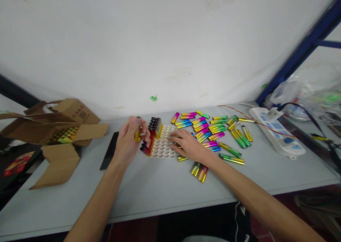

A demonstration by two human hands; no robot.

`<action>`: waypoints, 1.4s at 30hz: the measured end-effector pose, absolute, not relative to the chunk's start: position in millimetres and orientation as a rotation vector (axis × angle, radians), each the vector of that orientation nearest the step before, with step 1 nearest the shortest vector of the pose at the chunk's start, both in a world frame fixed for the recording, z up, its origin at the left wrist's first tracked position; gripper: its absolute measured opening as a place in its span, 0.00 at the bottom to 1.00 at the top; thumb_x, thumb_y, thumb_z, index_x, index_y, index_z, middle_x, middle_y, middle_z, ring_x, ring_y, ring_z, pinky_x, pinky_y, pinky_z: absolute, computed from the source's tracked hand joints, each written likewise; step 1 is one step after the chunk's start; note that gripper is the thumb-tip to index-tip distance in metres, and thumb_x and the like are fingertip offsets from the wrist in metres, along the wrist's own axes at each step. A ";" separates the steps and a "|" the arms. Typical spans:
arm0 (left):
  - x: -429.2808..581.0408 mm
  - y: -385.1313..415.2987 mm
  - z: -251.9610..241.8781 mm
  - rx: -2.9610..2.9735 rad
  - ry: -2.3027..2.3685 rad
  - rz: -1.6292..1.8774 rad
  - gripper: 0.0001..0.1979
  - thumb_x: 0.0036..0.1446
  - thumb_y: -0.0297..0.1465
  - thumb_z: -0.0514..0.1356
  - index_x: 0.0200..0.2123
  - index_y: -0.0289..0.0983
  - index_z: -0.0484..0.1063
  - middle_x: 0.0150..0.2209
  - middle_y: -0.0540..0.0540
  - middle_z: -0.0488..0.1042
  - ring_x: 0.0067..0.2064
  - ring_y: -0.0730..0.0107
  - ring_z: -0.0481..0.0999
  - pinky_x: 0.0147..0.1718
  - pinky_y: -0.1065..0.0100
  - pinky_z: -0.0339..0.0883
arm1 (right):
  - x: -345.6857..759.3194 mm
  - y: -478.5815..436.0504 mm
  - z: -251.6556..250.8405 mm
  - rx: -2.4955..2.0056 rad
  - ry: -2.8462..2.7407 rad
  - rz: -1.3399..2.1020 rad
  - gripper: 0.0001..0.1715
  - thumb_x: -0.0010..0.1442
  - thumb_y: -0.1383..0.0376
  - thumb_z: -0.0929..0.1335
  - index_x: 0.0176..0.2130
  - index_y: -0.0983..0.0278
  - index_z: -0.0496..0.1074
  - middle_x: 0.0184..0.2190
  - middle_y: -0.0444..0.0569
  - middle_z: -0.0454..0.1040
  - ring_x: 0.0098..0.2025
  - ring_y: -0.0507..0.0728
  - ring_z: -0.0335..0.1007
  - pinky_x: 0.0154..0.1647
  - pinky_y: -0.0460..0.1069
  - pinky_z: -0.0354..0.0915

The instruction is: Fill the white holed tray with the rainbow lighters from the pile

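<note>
My left hand, fingers closed, grips a slim yellow tube with a greyish top, held upright above the left end of a white holed tray. Dark-topped tubes stand packed in the tray's back left. Along its left edge are red ones with black tops. My right hand lies palm down over the tray's right side, fingers apart and touching it; nothing shows in them. Just right of that hand, many shiny tubes in pink, blue, green and gold lie loose.
An open cardboard box at the left holds more yellow-green tubes. Beside it lies a black flat slab. A white power strip with cables sits at the right, near plastic bags. The wall rises behind the table.
</note>
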State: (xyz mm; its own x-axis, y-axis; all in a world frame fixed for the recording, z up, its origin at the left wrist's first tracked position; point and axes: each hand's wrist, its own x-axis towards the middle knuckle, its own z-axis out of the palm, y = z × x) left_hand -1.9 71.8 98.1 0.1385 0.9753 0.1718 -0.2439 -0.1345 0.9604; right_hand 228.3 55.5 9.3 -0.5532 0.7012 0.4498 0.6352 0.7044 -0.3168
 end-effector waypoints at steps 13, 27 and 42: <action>-24.0 87.0 77.3 2.367 1.131 1.076 0.12 0.63 0.41 0.67 0.43 0.41 0.84 0.45 0.44 0.84 0.49 0.58 0.81 0.56 0.57 0.72 | 227.2 54.0 11.8 -1.040 -2.367 0.174 0.15 0.73 0.62 0.68 0.54 0.65 0.77 0.54 0.58 0.77 0.58 0.63 0.72 0.62 0.61 0.68; -42.6 94.3 78.8 2.517 1.228 0.761 0.25 0.64 0.57 0.59 0.43 0.44 0.85 0.50 0.42 0.78 0.52 0.54 0.79 0.58 0.51 0.71 | 227.3 54.2 10.5 -1.029 -2.363 0.187 0.14 0.74 0.63 0.67 0.53 0.66 0.78 0.56 0.59 0.77 0.58 0.63 0.72 0.63 0.61 0.67; -31.7 94.5 68.7 2.386 1.248 0.855 0.17 0.63 0.47 0.65 0.49 0.46 0.82 0.59 0.42 0.71 0.62 0.52 0.72 0.68 0.48 0.62 | 225.4 51.0 12.6 -1.070 -2.385 0.122 0.13 0.74 0.63 0.67 0.52 0.65 0.78 0.56 0.59 0.77 0.58 0.62 0.71 0.64 0.61 0.66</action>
